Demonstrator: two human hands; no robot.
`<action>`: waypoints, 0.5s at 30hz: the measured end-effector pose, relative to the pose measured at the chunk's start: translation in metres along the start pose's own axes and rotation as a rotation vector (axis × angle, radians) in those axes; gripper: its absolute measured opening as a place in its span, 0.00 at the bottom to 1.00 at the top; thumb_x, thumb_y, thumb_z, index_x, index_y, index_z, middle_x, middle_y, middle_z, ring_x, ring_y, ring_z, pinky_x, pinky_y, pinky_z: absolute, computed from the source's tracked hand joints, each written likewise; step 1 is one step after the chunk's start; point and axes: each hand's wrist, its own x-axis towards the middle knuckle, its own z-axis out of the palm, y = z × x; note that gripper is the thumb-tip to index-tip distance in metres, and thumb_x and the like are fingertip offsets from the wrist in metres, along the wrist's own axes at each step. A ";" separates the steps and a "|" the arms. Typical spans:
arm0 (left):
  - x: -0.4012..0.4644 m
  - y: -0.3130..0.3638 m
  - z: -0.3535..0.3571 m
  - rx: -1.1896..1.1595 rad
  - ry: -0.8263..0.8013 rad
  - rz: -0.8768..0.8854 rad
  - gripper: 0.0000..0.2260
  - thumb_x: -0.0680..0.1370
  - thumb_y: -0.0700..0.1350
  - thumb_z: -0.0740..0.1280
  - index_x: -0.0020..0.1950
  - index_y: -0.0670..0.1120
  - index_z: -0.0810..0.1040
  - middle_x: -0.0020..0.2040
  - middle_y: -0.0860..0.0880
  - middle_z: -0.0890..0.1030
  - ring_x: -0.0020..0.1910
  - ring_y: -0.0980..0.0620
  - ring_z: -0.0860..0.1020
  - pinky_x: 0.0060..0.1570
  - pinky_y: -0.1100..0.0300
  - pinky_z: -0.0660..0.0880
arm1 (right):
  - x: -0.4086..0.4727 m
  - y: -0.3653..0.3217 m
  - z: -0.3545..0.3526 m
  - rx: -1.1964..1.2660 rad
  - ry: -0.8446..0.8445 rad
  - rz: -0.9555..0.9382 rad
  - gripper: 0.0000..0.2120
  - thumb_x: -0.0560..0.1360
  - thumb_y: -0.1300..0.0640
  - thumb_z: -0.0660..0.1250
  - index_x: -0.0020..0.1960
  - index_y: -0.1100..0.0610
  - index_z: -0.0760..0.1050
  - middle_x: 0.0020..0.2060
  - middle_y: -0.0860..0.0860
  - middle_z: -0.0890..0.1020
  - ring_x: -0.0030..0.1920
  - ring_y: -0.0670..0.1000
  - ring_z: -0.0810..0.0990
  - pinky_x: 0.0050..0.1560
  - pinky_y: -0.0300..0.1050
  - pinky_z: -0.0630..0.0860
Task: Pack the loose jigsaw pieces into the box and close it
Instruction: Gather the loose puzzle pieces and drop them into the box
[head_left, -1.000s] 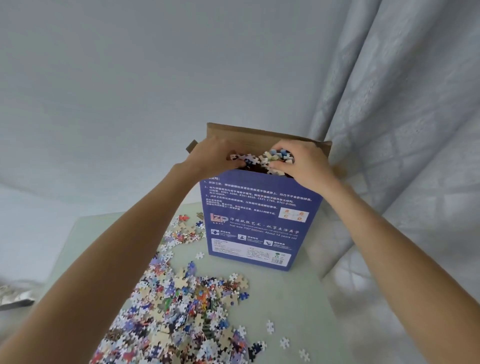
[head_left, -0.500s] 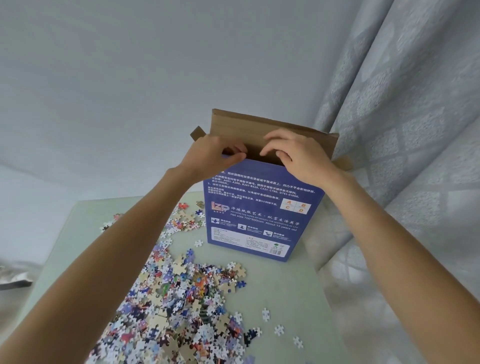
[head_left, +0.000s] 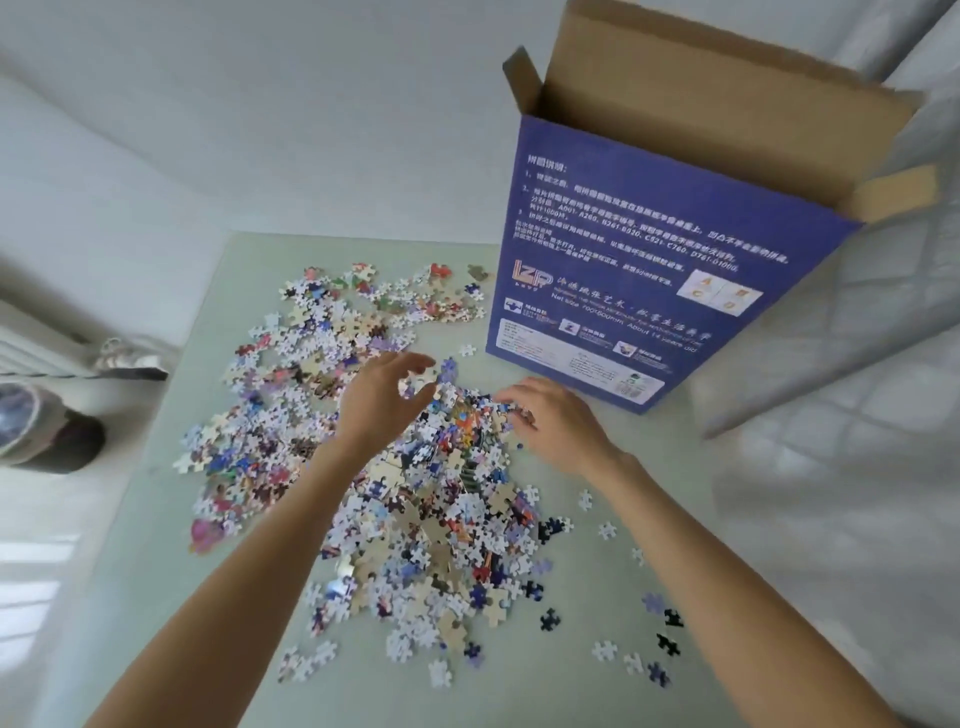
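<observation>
A tall, flat cardboard box (head_left: 623, 270) stands upright at the far right of a pale green, smooth table (head_left: 156, 545), its glossy blue face printed with white text and small panels. The top is open: a broad raw-brown lid flap stands up at the back and small side tabs stick out at each end; what is inside cannot be seen from this angle. Loose jigsaw pieces (head_left: 405, 519), small knobbed cardboard shapes in white, blue, red and plain tan backs, lie in a wide, ragged heap in front of the box, with stray pieces scattered toward the near right edge. The left hand (head_left: 379, 405) hovers over the far end of the heap, fingers loosely curved and spread, grasping nothing. The right hand (head_left: 556, 421) rests palm down on the pile just beside the box's base, fingertips curled into the pieces. Grey patterned curtain (head_left: 831, 415) hangs at the right.
</observation>
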 end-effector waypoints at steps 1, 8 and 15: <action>-0.010 -0.017 0.010 0.041 -0.081 -0.092 0.18 0.74 0.51 0.68 0.63 0.51 0.73 0.58 0.49 0.78 0.51 0.51 0.77 0.54 0.50 0.77 | 0.004 0.004 0.019 -0.005 -0.082 0.047 0.16 0.77 0.59 0.63 0.64 0.53 0.73 0.60 0.49 0.77 0.61 0.50 0.73 0.64 0.45 0.68; -0.076 -0.069 0.057 0.247 -0.455 -0.443 0.49 0.62 0.66 0.71 0.75 0.54 0.49 0.72 0.45 0.57 0.70 0.43 0.58 0.65 0.46 0.67 | 0.050 0.026 0.093 -0.025 -0.318 0.441 0.47 0.66 0.33 0.68 0.76 0.46 0.46 0.75 0.54 0.48 0.75 0.60 0.45 0.71 0.65 0.50; -0.100 -0.074 0.072 0.226 -0.407 -0.379 0.49 0.57 0.60 0.77 0.72 0.61 0.54 0.69 0.46 0.56 0.68 0.46 0.57 0.65 0.49 0.65 | 0.060 0.000 0.124 -0.192 -0.396 0.238 0.55 0.58 0.29 0.70 0.76 0.47 0.48 0.72 0.57 0.58 0.71 0.60 0.59 0.68 0.59 0.61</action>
